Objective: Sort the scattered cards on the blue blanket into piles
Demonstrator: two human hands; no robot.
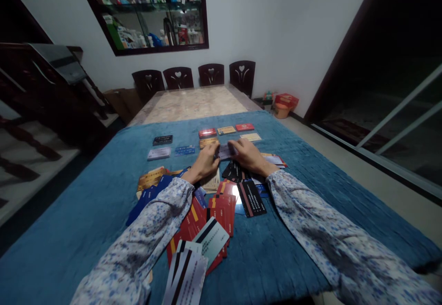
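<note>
Blue cloth (103,213) covers the near table, and at the frame's centre both hands meet on one pale card (225,151). Left hand (206,162) and right hand (249,155) pinch its opposite ends, fingers closed on it. Sorting looks under way: beyond it small stacks (207,133) sit in neat rows, while a loose heap of cards (214,208) sprawls below toward the sleeves. Placing this card seemingly needs a matching stack picked.
</note>
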